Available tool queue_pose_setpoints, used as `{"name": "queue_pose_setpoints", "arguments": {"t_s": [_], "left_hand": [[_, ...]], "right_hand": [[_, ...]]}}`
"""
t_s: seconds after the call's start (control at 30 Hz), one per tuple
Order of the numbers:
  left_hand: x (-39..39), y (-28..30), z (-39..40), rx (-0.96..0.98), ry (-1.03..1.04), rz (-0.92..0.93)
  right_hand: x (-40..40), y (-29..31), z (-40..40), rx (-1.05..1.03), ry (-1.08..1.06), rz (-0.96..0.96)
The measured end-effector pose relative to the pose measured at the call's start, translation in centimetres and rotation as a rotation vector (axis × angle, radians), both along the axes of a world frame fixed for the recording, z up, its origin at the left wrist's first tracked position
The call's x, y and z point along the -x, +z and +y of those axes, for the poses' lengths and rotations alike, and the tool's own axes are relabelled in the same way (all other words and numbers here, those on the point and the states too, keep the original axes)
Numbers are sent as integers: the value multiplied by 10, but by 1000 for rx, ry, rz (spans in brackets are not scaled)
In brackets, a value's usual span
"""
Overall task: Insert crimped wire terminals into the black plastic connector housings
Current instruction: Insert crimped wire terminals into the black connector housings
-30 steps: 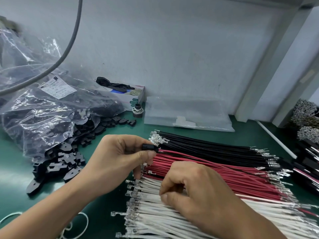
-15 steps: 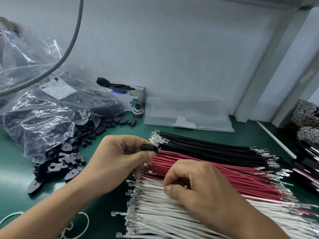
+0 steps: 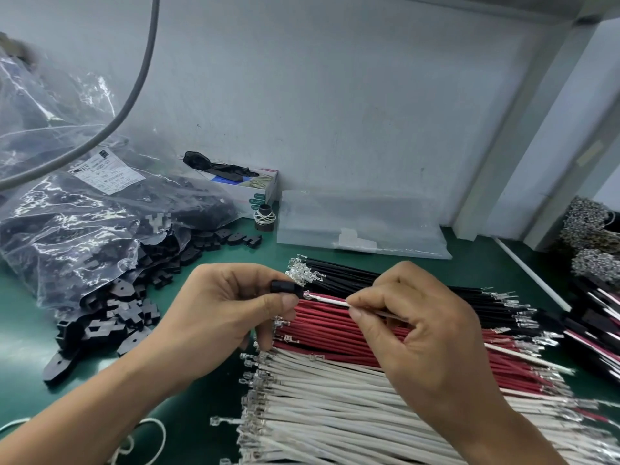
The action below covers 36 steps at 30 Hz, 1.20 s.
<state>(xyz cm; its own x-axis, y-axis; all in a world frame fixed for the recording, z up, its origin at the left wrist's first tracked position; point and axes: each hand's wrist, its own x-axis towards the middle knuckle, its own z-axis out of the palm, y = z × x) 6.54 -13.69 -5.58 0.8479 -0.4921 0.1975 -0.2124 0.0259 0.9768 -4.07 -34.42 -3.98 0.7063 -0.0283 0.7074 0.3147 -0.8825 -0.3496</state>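
In the head view, the left hand (image 3: 221, 310) pinches a black housing (image 3: 284, 286) between thumb and forefinger, just above the near end of the red wires (image 3: 335, 327). The right hand (image 3: 426, 333), which half a second ago rested on the white wires (image 3: 318, 407) with fingers curled, has lifted and now pinches a single white wire (image 3: 327, 299). Its metal tip sits at the housing's opening, perhaps already inside; the view is too small to tell. Black wires (image 3: 369, 275) lie beyond the red wires, and loose housings (image 3: 134, 310) spill from a plastic bag (image 3: 84, 223) left of them on the green worktop (image 3: 476, 256).
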Motion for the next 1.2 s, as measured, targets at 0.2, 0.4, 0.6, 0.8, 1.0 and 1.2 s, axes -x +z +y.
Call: {"name": "queue_pose_setpoints", "arguments": {"t_s": [0.2,0.4,0.6,0.8,1.0,1.2], "left_hand": [[0,-1,0,15,-5,19],[-2,0,2,20,-20,16],[-1,-1,2,0,-65,-6],[-2,-3,3,-27,-126,-47],[-4,-4,5,-56,-90,-100],[-7,-4,8,-61,-90,-87]], "right_hand": [[-1,0,0,-119,44,5],[-1,5,0,-35,56,-56],[-4,-5,3,-11,51,-56],[-7,-7,0,-203,94,28],[-8,-13,4,-281,153,123],[-9,-14,7,-94,117,-9]]}}
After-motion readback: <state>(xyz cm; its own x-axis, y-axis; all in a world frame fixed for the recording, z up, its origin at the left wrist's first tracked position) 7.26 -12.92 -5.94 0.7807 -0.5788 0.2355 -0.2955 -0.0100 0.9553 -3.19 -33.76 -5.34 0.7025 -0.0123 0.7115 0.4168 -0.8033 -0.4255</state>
